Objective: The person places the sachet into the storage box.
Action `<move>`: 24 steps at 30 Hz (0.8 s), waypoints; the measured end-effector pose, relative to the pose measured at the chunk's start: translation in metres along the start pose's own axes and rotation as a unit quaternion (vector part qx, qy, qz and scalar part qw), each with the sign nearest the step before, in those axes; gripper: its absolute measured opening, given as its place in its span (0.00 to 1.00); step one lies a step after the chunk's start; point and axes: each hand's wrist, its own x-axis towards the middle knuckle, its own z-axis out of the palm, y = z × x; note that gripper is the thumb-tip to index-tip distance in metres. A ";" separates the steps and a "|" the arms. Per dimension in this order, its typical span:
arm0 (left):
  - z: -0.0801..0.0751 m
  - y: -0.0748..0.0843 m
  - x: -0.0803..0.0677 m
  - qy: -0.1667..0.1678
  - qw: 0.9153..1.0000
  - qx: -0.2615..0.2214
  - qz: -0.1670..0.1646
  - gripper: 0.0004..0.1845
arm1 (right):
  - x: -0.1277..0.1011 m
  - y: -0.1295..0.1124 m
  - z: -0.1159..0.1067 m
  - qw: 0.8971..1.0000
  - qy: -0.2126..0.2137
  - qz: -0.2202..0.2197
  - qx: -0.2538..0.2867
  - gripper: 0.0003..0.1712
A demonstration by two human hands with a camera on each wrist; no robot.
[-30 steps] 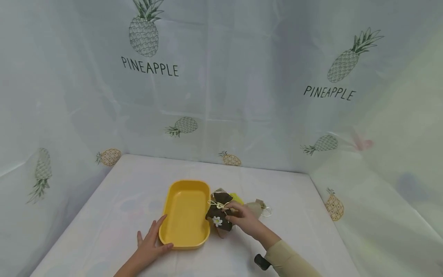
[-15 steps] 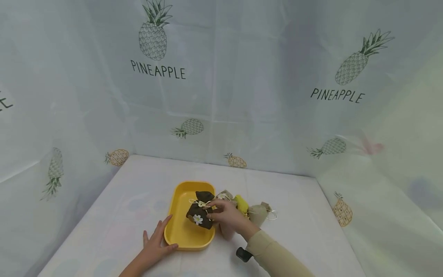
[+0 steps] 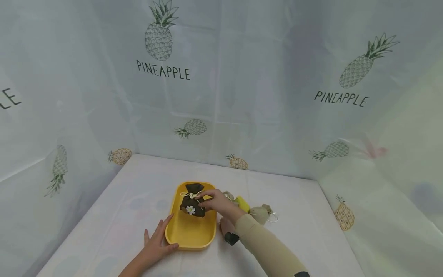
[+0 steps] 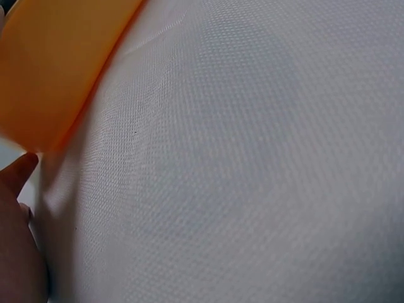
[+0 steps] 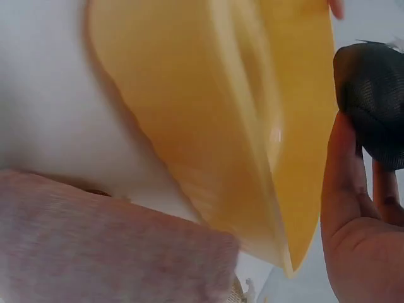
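From the head camera, the right hand [image 3: 215, 201] has its grip pinched on a little brown pouch [image 3: 191, 205] with a white flower on it, holding it over the far end of the yellow tray [image 3: 188, 234]; can't tell if the pouch's bottom is touching the tray floor or just hanging above it. The left hand [image 3: 157, 244] lies flat on the worktop [image 3: 114, 215] with relaxed fingers spread and the thumb against the tray's near left corner, so that grip is wide and holds nothing. Just right of the tray there's a yellow pouch [image 3: 242, 203] and a beige pouch [image 3: 260, 214], touching each other, with the sleeve [image 3: 263, 246] passing right by them. The left wrist view only shows white cloth, a slice of orange-yellow tray edge [image 4: 53, 69] top left, and a bit of skin at the bottom left. In the right wrist view you see the tray wall [image 5: 252, 145] up close, the dark pouch [image 5: 372, 101] at the right edge with fingers [image 5: 344, 183] curled against it, and another pinkish-beige pouch [image 5: 113, 240] below. What I'd worry about: the pinch looks to be up near the tied neck, so the pouch could slip and land on the rim, and that forearm could knock the other pouches around.
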 end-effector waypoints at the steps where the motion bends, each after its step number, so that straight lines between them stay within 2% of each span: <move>1: 0.000 0.000 0.001 -0.002 1.000 0.001 -0.002 0.53 | 0.003 0.000 -0.001 1.000 0.003 0.003 0.002 0.13; 8: 0.000 0.000 0.002 -0.009 1.000 0.001 -0.021 0.54 | 0.023 -0.003 -0.003 0.999 0.000 0.005 0.033 0.14; 14: 0.000 -0.001 0.001 -0.007 1.000 0.001 -0.020 0.54 | 0.039 -0.002 0.000 0.998 -0.002 -0.003 0.057 0.14; 19: 0.000 -0.001 0.001 -0.008 1.000 -0.002 -0.026 0.54 | 0.049 0.001 0.006 0.998 0.026 0.000 0.063 0.14; 24: -0.002 0.003 -0.001 -0.010 1.000 0.000 -0.022 0.54 | 0.055 0.000 0.013 0.997 0.075 0.008 0.023 0.14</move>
